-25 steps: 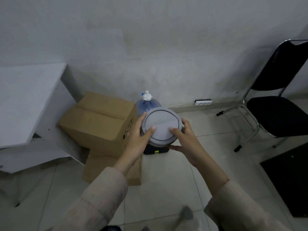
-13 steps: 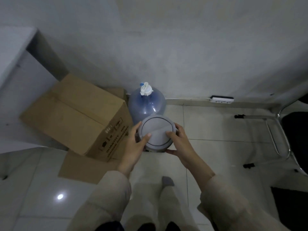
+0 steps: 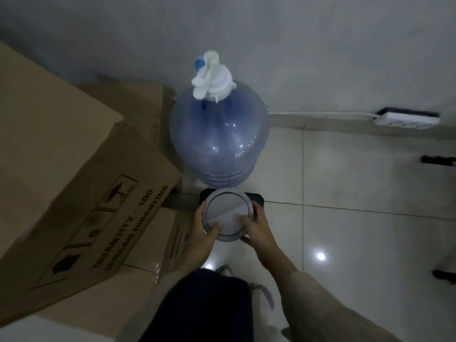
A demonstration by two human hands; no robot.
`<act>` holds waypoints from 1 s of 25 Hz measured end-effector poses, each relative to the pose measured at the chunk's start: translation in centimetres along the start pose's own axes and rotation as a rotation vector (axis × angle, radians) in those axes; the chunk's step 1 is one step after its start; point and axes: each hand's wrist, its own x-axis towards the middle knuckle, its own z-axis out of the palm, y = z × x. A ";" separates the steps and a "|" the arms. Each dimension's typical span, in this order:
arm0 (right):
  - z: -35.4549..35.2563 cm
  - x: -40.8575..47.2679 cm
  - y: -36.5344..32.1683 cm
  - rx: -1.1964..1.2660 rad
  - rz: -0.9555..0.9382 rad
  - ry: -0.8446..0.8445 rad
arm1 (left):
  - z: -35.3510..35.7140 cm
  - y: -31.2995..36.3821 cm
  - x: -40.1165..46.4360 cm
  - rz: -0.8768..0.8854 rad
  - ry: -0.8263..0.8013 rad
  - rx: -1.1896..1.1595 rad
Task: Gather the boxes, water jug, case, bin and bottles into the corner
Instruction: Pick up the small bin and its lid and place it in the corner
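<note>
We hold the bin (image 3: 228,214) with both hands. Our left hand (image 3: 201,234) grips its left side, with the thumb on the round gray lid. Our right hand (image 3: 256,228) grips its right side, and its thumb lies on the lid too. The bin sits low over the floor (image 3: 345,193), right in front of the jug (image 3: 218,141). We cannot tell if the bin touches the floor yet.

A flat black case (image 3: 257,199) lies under the far edge of the bin, between the bin and the jug. Only a bit of it shows.

The jug is big, blue and see-through. It stands upright by the wall (image 3: 296,45), with a white pump (image 3: 211,75) on top.

A big brown box (image 3: 74,174) fills the left side. It is tilted and has black print on its side. A lower box (image 3: 153,245) lies under it, just left of the bin. Another box (image 3: 138,102) sits behind, near the wall and beside the jug.

A white power strip (image 3: 407,120) lies along the foot of the wall on the right. A bright spot of light shines on the floor tiles near our right arm.
</note>
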 end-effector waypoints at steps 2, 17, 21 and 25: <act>0.4 4.4 2.8 0.004 0.019 0.001 | -0.1 -3.0 4.0 -0.020 -0.013 0.068; 0.8 9.8 3.7 -0.052 -0.020 -0.015 | -3.2 -2.8 8.4 0.007 -0.125 0.225; 1.7 3.0 -1.2 -0.132 -0.060 0.000 | -5.1 2.3 1.8 0.082 -0.043 0.209; 4.3 -7.8 -9.3 -0.292 -0.290 -0.117 | -8.7 7.8 -7.8 0.188 0.064 0.166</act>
